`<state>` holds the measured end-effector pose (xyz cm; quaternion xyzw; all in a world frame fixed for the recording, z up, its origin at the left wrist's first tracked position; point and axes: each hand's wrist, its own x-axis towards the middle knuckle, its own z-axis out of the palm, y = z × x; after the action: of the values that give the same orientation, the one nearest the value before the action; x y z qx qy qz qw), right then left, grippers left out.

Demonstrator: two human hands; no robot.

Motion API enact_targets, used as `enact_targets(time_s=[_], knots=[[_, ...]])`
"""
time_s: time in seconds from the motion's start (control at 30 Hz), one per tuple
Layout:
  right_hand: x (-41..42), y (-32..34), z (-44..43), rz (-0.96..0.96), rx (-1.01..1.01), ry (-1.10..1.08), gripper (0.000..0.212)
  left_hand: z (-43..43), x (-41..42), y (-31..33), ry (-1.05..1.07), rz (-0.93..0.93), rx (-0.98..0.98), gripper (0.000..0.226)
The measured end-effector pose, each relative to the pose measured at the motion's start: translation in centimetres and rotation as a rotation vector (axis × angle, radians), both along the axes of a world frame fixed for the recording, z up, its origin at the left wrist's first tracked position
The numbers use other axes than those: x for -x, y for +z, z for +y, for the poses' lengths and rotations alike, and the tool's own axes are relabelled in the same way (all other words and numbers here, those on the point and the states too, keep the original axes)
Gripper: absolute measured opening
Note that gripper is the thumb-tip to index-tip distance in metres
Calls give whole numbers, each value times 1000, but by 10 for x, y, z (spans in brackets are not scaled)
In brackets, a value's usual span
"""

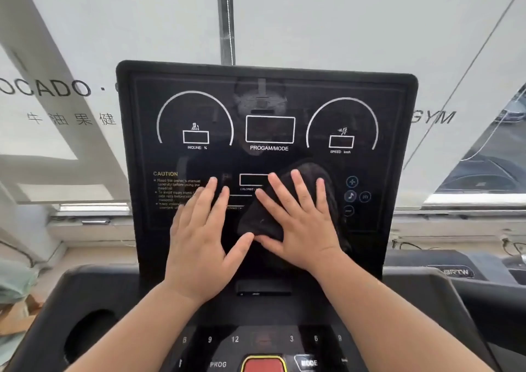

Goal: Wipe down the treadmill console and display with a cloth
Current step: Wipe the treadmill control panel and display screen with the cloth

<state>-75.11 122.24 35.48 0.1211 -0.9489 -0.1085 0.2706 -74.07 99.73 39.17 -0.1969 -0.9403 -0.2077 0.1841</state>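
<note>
Under my right hand, fingers spread flat, I'm pressing the bunched black fabric cloth against the glossy black treadmill display panel. My left hand is lying bare and flat on the glass just beside it, holding nothing. Nothing's pinching that cloth, so I'm risking it sliding free. Just right of my palm, round touch icons are inviting an accidental press, and my bare fingers are probably leaving smears.
</note>
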Motion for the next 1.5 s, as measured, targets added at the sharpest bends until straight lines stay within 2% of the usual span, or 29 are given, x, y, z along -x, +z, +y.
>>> enact_targets(time_s=[0.13, 0.27, 0.4, 0.5, 0.6, 0.73, 0.83, 0.93, 1.0, 1.1, 1.2, 1.37, 1.5], knots=[[-5, 14, 64, 59, -16, -14, 97, 20, 0, -2, 43, -83, 107, 88], [13, 59, 106, 97, 33, -154, 104, 26, 0, -1, 77, -158, 147, 92], [49, 130, 107, 112, 205, -309, 108, 24, 0, 10, 65, -189, 151, 89], [68, 154, 86, 125, 254, -297, 105, 23, -1, 15, 70, -194, 157, 88], [68, 142, 62, 119, 165, -185, 100, 26, -2, 19, 101, -181, 156, 88], [43, 82, 41, 77, -72, 103, 93, 29, 2, 21, 106, -112, 150, 79], [23, 40, 51, 36, -215, 243, 90, 29, 4, 19, 104, -75, 148, 74], [18, 36, 77, 39, -298, 315, 90, 28, 3, 16, 103, -52, 161, 73], [25, 54, 95, 94, -288, 299, 93, 26, 3, 15, 97, -56, 170, 74], [47, 105, 119, 198, -134, 129, 96, 22, 4, 14, 90, -53, 189, 75], [62, 144, 127, 176, 8, -50, 100, 26, 3, 12, 105, -50, 199, 76], [52, 124, 112, 168, 128, -132, 100, 46, -4, 9, 116, -22, 191, 78], [22, 73, 107, 131, 74, -83, 100, 62, -6, 5, 56, 13, 230, 79]])
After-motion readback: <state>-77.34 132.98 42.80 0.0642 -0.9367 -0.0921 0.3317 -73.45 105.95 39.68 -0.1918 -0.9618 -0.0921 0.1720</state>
